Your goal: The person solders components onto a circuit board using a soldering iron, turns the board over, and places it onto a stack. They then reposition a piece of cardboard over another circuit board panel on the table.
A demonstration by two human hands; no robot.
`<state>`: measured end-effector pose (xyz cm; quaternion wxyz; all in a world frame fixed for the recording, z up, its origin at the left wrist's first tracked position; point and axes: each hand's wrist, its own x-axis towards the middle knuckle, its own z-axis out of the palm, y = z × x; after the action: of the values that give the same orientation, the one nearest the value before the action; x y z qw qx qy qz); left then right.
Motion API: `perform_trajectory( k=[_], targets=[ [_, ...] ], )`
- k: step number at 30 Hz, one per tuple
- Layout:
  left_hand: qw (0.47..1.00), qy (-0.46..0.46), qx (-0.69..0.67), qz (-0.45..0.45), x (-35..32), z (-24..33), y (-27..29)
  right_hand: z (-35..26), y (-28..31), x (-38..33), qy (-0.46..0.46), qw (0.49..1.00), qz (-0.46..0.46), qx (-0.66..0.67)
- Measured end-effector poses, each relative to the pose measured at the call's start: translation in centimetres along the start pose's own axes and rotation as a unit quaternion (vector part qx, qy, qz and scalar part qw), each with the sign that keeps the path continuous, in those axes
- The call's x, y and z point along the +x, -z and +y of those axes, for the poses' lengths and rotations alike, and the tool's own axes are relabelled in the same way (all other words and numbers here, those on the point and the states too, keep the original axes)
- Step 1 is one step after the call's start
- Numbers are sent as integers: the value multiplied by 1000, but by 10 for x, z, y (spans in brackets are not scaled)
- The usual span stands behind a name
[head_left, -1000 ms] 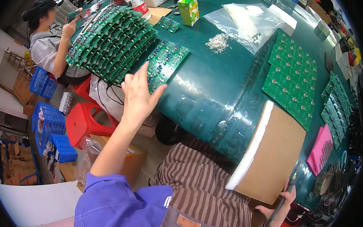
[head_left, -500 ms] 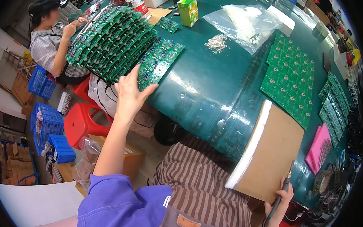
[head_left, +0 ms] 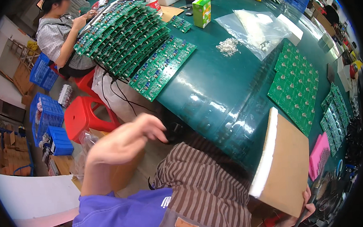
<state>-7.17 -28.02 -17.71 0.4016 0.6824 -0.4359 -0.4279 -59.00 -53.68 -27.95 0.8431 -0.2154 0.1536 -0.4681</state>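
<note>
From my remote seat I see my left hand (head_left: 127, 141) lifted in front of my chest, blurred, fingers loosely curled and holding nothing that I can make out; it hangs below the table edge, well apart from the green circuit panel (head_left: 163, 66) that lies flat at the near left of the dark green table (head_left: 213, 90), nearest of anything to it. My right hand (head_left: 305, 208) shows only at the lower right, fingertips hooked round the bottom corner of a brown cardboard sheet (head_left: 282, 167); I judge it grips the sheet to keep it propped on edge against the table, though how tightly I cannot tell. Beyond the panel, a fanned stack of circuit boards (head_left: 122, 34) overlaps like shingles, probably so each can be lifted off in turn. More green board panels (head_left: 296, 83) lie flat on the right, with a smaller batch (head_left: 335, 112) beside them. A small green drink carton (head_left: 202, 12) with a straw stands upright at the far side, next to a clear plastic bag (head_left: 255, 23) lying open and a heap of small pale parts (head_left: 228, 47). A pink packet (head_left: 319, 155) sits at the right rim. On the left, a co-worker (head_left: 60, 37) sits near red stools (head_left: 84, 115) and blue crates (head_left: 49, 121).
</note>
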Motion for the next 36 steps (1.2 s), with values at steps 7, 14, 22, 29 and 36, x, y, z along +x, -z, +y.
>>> perform_trajectory(
  k=[7,14,22,29,36],
  targets=[
    [921,37,-335,-196,51,-35,-82,10,-34,21,144,949,61,-275],
    [921,33,-352,-166,61,-69,-153,15,-34,34,449,644,72,-615],
    [900,175,-360,-172,55,-81,-159,-7,9,38,454,700,-18,-551],
    [980,68,-124,142,59,-116,-129,-10,20,37,433,739,-45,-514],
    [975,4,101,199,24,-180,-149,-34,73,30,394,787,-5,-474]
  ],
)
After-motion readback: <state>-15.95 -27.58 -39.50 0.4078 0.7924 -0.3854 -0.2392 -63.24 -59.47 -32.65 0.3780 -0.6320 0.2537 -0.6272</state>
